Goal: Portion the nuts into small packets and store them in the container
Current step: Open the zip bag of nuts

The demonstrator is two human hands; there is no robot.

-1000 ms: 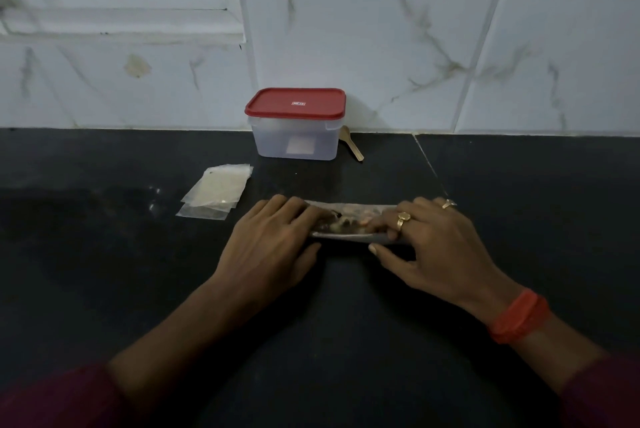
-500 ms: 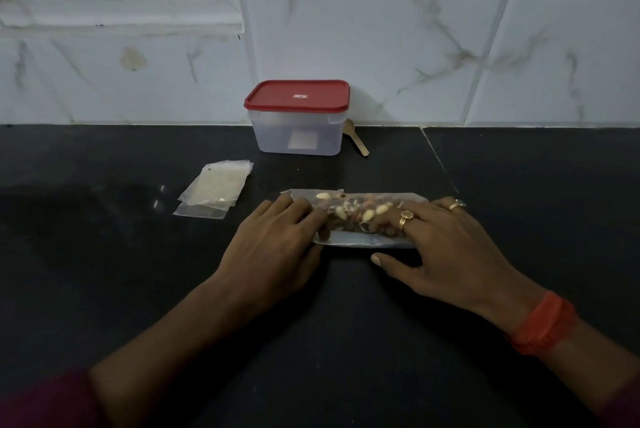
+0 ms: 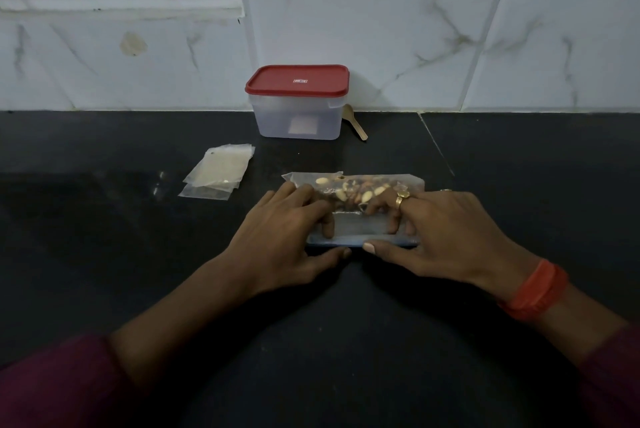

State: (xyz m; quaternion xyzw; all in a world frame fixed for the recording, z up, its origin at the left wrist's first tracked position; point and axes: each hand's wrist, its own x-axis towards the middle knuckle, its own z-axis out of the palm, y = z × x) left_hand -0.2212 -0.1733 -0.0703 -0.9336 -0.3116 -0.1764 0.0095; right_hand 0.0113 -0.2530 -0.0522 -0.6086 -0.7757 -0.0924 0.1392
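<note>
Obs.: the bag of nuts (image 3: 349, 224) lies flat on the counter (image 3: 104, 254), under both of your hands.

Left hand (image 3: 287, 230): fingers bent over the top film, thumb tucked against the bag's near edge. That makes a narrow pinch on the bag.

Right hand (image 3: 443, 230): the same arrangement, mirrored. Its thumb tip meets the bluish zip strip (image 3: 346, 241) just right of your left thumb. I cannot tell whether either thumb sits under the strip or only beside it.

Contents: the nuts (image 3: 349, 189) are heaped just beyond your fingertips, at the far end of the bag. The stretch under and between your fingers looks flat, with no nuts visible in it.

Handling, judged:
- The film is thin, clear, soft and slick, with no stiffness of its own.
- The load is loose and fairly light, and will run toward whichever end you drop.
- The zip strip is the only firm line. Take hold there, one pinch either side of the middle.
- Keep the mouth uphill of the nuts when lifting.
- Gripping the film alone would likely slip or crumple.

Also noted:
- The small packets (image 3: 218, 173) are stacked beyond and left of your left hand, apart from the bag.
- The container (image 3: 294, 123), with its red lid (image 3: 297, 79) on, stands farther beyond your fingertips.
- A wooden spoon (image 3: 356, 124) lies just right of the container.
</note>
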